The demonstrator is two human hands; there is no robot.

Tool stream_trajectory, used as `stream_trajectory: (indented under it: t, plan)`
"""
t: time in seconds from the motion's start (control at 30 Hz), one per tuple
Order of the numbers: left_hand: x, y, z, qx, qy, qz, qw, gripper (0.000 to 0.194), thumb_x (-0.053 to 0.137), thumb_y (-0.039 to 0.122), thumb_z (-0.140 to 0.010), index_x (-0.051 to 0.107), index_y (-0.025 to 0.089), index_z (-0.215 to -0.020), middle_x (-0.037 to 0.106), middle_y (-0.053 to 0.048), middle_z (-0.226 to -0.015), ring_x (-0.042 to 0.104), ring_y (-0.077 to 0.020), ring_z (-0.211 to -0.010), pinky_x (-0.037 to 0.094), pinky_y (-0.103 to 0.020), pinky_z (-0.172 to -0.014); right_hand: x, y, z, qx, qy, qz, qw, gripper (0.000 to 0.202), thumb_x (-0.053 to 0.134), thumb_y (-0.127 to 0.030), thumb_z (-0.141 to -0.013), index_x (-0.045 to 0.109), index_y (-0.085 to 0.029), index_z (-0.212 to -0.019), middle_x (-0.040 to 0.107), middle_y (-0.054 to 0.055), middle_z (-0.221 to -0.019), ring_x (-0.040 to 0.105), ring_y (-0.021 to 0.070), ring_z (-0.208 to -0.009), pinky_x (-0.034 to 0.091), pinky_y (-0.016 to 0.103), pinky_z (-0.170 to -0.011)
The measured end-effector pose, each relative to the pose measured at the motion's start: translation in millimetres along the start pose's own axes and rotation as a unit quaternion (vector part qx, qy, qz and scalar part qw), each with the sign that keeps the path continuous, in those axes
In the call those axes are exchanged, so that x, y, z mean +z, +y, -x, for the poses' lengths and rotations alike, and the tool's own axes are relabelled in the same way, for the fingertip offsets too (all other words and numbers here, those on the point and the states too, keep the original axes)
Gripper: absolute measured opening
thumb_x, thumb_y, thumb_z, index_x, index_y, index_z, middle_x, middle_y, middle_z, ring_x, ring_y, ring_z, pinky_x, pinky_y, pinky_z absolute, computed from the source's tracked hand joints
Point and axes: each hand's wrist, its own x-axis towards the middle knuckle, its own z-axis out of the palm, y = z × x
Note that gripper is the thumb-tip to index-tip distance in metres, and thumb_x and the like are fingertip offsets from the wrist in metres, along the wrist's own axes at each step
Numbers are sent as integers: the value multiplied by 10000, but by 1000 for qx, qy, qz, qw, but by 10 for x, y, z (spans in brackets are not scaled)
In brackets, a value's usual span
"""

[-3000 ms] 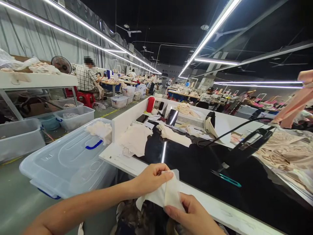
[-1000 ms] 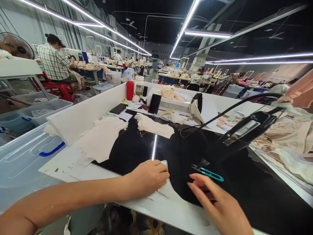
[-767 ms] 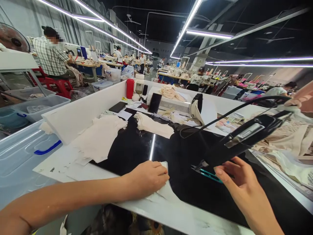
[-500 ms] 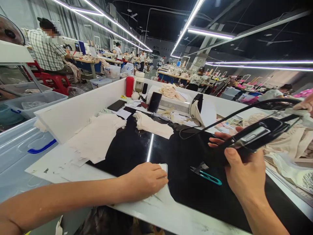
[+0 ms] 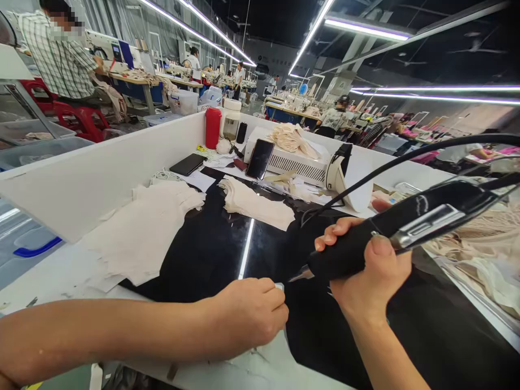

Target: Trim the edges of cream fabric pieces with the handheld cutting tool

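My right hand (image 5: pixel 371 276) is wrapped around a black corded handheld power tool (image 5: pixel 341 252) with a silver clip along its body. The tool's flat metal tip (image 5: pixel 301 274) points down and left, just right of my left hand. My left hand (image 5: pixel 258 311) is closed by the black mat's front edge, pinching a small pale piece (image 5: pixel 279 286) mostly hidden by the fingers. Behind my right wrist, only a sliver of teal from the snips shows. Farther back on the black mat (image 5: pixel 203 249) lie a neat stack of cream fabric pieces (image 5: pixel 255 203) and a larger cream pile (image 5: pixel 142 233) at left.
Two phones (image 5: pixel 260 158), a red bottle (image 5: pixel 213 128) and a white slotted box (image 5: pixel 292 162) with fabric on it stand at the back. A black cable (image 5: pixel 390 165) arcs overhead at right. White panels (image 5: pixel 101 173) edge the table. Coworkers sit at sewing machines beyond.
The tool has come left and down in my right hand, its tip now near my left hand, and my grip has closed round it. Another hand on its cable has left view. The snips became covered.
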Motion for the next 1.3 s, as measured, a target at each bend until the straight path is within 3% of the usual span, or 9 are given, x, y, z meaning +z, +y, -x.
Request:
stream_trajectory:
  t: [0.13, 0.47, 0.77, 1.3]
  plan:
    - [29, 31, 33, 8, 13, -6, 1000, 140, 571, 46, -909, 619, 136, -814, 522, -33, -732, 487, -172, -658, 418, -313, -584, 42, 30, 19, 4, -9, 2, 1000, 427, 746, -427, -765, 546, -270, -1109, 588, -66, -715, 546, 116, -550, 494, 252, -495]
    - [-66, 42, 60, 8, 10, 9, 1000, 227, 498, 28, -946, 612, 138, -783, 549, -53, -771, 509, -171, -699, 467, -302, -635, 5, 2, 74, 35, -8, -26, 999, 439, 747, -423, -749, 549, -275, -1112, 583, -70, -704, 526, 113, -544, 486, 247, -486]
    - [-51, 7, 96, 16, 5, 8, 1000, 199, 476, 23, -954, 639, 118, -889, 562, -54, -828, 513, -167, -734, 485, -291, -670, 40, -31, 79, 36, -6, -52, 998, 516, 818, -484, -709, 574, -288, -1119, 615, -62, -670, 533, 134, -518, 491, 257, -438]
    - [-1, 10, 125, 13, 14, 15, 1000, 103, 600, 49, -922, 612, 129, -859, 543, -33, -858, 511, -159, -775, 475, -295, -699, 28, 28, 81, 16, 7, -73, 997, 503, 849, -446, -663, 615, -253, -1065, 648, -49, -666, 538, 136, -511, 510, 259, -420]
